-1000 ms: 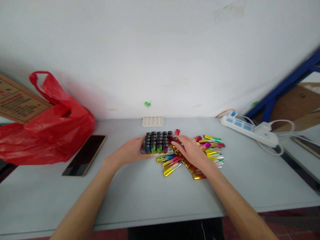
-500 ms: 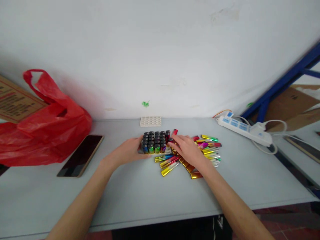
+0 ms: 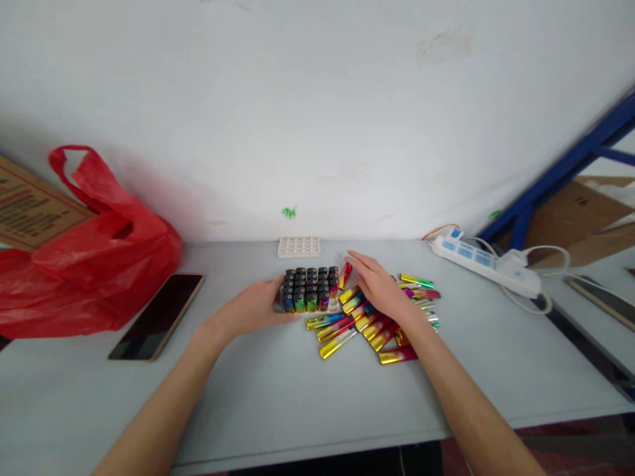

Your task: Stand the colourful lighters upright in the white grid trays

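Several metallic-coloured lighters (image 3: 311, 291) with black tops stand upright in tight rows in a pale tray (image 3: 335, 308). My left hand (image 3: 258, 304) grips the left side of this tray, its fingers partly hidden behind it. To the right lies a loose pile of shiny lighters (image 3: 374, 324) in gold, red, blue and purple. Over the pile's back part is my right hand (image 3: 377, 284), fingers stretched out and pointing toward the wall; nothing shows in them. One red lighter (image 3: 345, 274) lies between the tray and my right fingertips.
Near the wall lies an unfilled white tray (image 3: 298, 247) with holes. A phone (image 3: 157, 317) and a red plastic bag (image 3: 109, 258) are at the left, beside a cardboard box (image 3: 40, 208). At the right are a power strip (image 3: 483, 261) with cables and a blue metal frame (image 3: 560, 172).
My right hand has come away from the tray's right edge and moved right over the pile, its fingers straightening. A lighter it was touching now stands in the tray's right column. My left hand stays put.
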Demonstrator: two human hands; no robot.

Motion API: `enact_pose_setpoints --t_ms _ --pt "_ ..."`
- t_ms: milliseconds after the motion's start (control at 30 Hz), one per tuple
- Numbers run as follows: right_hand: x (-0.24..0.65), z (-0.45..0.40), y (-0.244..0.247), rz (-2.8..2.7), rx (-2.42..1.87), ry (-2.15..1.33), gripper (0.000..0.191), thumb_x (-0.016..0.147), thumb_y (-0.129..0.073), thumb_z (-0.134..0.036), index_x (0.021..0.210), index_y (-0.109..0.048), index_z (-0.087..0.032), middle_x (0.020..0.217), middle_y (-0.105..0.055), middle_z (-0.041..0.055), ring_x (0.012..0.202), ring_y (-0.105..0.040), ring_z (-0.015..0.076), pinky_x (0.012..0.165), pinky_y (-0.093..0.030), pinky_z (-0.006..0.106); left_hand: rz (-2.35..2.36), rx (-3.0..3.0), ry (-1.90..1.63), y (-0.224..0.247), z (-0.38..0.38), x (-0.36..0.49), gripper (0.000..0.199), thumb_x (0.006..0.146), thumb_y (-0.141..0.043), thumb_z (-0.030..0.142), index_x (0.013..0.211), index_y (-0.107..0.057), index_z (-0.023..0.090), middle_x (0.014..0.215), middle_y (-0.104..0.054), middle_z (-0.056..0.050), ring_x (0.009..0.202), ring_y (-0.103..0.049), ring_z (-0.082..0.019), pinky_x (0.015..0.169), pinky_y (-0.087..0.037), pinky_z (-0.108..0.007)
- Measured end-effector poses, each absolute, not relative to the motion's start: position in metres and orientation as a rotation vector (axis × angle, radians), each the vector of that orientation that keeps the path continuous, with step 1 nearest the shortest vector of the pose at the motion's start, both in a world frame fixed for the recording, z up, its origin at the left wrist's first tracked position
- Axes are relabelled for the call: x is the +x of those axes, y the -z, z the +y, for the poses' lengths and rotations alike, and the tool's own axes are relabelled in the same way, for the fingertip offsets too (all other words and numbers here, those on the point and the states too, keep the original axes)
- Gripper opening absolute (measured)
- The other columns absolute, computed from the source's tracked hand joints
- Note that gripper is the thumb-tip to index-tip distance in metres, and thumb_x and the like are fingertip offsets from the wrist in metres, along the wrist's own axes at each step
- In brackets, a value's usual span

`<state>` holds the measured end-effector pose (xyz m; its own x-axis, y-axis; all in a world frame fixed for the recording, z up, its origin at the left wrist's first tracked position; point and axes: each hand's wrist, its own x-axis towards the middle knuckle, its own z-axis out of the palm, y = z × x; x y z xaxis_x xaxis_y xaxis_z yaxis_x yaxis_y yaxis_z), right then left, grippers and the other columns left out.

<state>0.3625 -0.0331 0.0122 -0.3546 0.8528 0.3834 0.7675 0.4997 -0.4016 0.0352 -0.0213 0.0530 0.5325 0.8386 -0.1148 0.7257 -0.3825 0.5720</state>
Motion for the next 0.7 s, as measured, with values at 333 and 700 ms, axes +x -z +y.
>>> enact_pose_setpoints --t_ms 333,700 --pt "0.362 -0.027 -0.032 -2.313 -1.611 -0.304 0.021 0.103 -0.064 -0.019 0.118 -0.078 -0.019 0.113 -0.073 0.0128 0.106 -0.071 0.027 0.1 -0.056 0.042 1.265 2.197 -0.262 -0.057 -0.022 0.037 0.065 0.073 -0.079 0.068 0.122 -0.07 0.025 0.112 -0.083 -0.009 0.098 -0.078 -0.034 0.082 -0.059 -0.038" --pt "0.372 -0.051 -0.035 -1.677 -1.374 -0.603 0.033 0.104 -0.064 -0.05 0.12 -0.074 -0.023 0.103 -0.078 0.006 0.083 -0.069 0.0219 0.077 -0.054 0.034 1.306 2.2 -0.191 -0.054 -0.021 0.036 0.068 0.074 -0.077 0.072 0.12 -0.067 0.023 0.111 -0.082 -0.009 0.094 -0.078 -0.032 0.081 -0.059 -0.038"
